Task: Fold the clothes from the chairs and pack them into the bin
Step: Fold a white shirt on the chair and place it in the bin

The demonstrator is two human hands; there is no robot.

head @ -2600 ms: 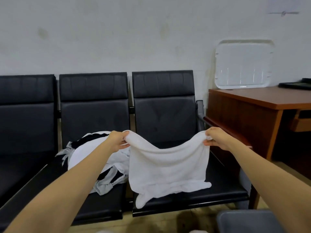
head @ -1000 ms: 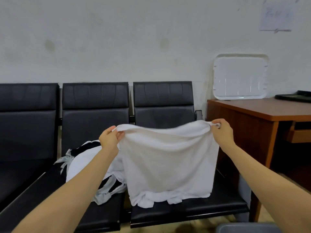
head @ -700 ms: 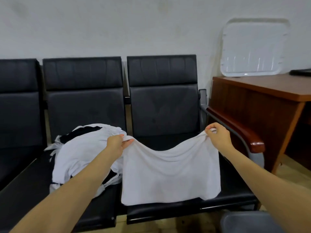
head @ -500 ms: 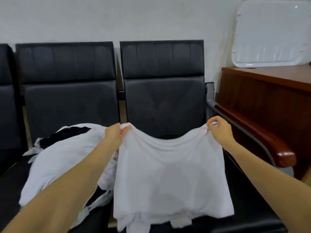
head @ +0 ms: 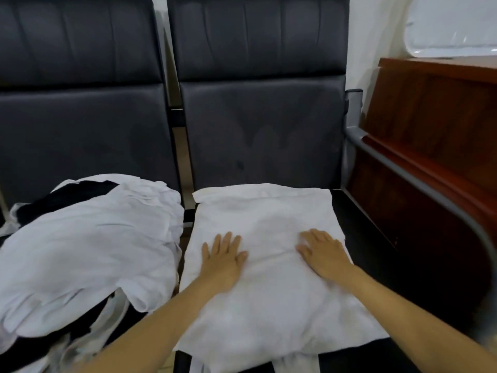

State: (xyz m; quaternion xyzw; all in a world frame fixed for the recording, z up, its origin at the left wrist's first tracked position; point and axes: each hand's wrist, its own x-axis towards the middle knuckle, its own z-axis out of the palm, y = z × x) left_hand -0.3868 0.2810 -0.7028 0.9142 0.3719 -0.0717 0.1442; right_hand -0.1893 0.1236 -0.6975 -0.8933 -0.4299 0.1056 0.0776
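A white shirt [head: 266, 216] lies spread flat on the seat of the right-hand black chair [head: 263, 125]. My left hand [head: 223, 258] presses on it palm down with straight fingers, left of its middle. My right hand [head: 324, 251] lies flat on it too, right of the middle. A heap of white and black clothes [head: 86, 249] covers the seat of the neighbouring chair [head: 80, 130] on the left. The bin is out of view.
A grey metal armrest [head: 419, 184] runs along the right chair's right side. Behind it stands a brown wooden desk [head: 441, 109] with a white tray [head: 454, 36] leaning on the wall above it.
Both hands let go of the shirt's top corners after lowering it onto the seat, and they now lie flat on it. The camera came closer and tilted down.
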